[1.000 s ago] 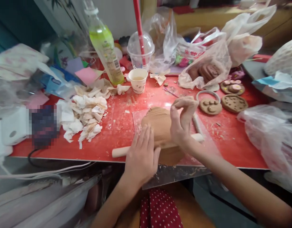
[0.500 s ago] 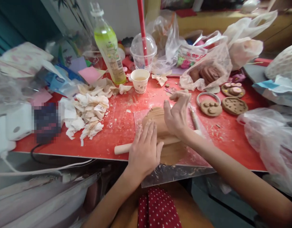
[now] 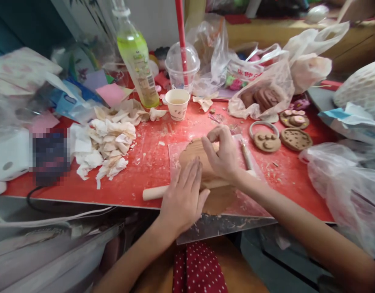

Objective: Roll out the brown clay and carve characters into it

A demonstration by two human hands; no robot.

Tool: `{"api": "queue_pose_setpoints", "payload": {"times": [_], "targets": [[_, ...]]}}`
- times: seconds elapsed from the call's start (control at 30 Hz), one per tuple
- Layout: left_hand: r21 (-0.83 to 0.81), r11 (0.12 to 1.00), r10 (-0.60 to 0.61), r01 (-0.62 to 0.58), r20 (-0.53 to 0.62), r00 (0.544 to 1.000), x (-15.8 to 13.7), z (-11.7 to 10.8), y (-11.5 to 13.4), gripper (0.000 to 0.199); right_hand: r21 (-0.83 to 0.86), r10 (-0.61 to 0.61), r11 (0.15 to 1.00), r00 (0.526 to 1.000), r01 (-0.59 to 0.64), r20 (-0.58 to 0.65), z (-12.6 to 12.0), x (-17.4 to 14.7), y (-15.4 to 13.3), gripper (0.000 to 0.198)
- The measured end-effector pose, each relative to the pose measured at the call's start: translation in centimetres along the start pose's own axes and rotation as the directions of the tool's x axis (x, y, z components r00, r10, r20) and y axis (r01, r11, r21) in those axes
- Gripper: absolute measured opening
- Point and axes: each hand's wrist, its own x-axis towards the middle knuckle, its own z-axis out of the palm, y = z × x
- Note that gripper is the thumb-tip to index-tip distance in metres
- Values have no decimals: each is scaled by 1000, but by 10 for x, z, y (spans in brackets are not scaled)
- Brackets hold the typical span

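A flattened brown clay slab (image 3: pixel 190 151) lies on a clear plastic sheet (image 3: pixel 174 150) at the table's front edge. Across the slab lies a pale wooden rolling pin (image 3: pixel 154 193). My left hand (image 3: pixel 183 195) rests flat over the pin's left part, fingers stretched forward over the clay and thumb apart. The heel of my right hand (image 3: pixel 222 156) is over the pin's right part. Its fingers are loosely bent, with a gap between them and the thumb, and nothing shows in it. Just right of that hand lies a thin-handled tool (image 3: pixel 245 154).
Round clay pieces (image 3: pixel 267 141) and a ring (image 3: pixel 251 129) lie right on the red table (image 3: pixel 151 162). A paper cup (image 3: pixel 177 108), green drink bottle (image 3: pixel 138 69) and lidded plastic cup (image 3: pixel 181 67) stand behind. Crumpled tissues (image 3: pixel 110 142) are left, plastic bags (image 3: pixel 336 179) right.
My right fingers have bent inward from a more upright, stretched pose. My left hand stays flat over the pin. The whole view has shifted slightly.
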Motion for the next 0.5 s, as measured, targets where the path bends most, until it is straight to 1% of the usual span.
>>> {"api": "queue_pose_setpoints", "payload": {"times": [0.1, 0.17, 0.2, 0.27, 0.33, 0.37, 0.43, 0.5], "targets": [[-7, 999, -33, 33, -2, 999, 38, 3, -26, 61, 59, 71, 996, 997, -72, 21, 3, 25, 15, 21], [-12, 996, -84, 83, -67, 994, 60, 1, -44, 60, 116, 144, 982, 989, -148, 45, -2, 40, 25, 20], [-17, 996, -90, 88, -105, 990, 64, 0, -51, 60, 150, 188, 969, 980, -195, 63, -9, 43, 28, 21], [-23, 999, -42, 39, -145, 989, 59, -2, -61, 58, 201, 263, 937, 957, -284, 124, -30, 40, 31, 19], [-19, 999, 24, -26, -105, 994, 45, -1, -67, 57, 191, 310, 920, 933, -343, 185, -54, 28, 33, 14], [-14, 999, 40, -41, -74, 996, 38, 1, -69, 56, 166, 320, 921, 927, -353, 196, -63, 22, 35, 13], [-1, 1000, 26, -26, -32, 999, 30, 5, -76, 50, 127, 343, 922, 923, -367, 177, -76, 10, 40, 14], [1, 1000, -2, 2, -38, 999, 32, 8, -85, 40, 134, 365, 917, 925, -377, 105, -78, 3, 43, 15]]}}
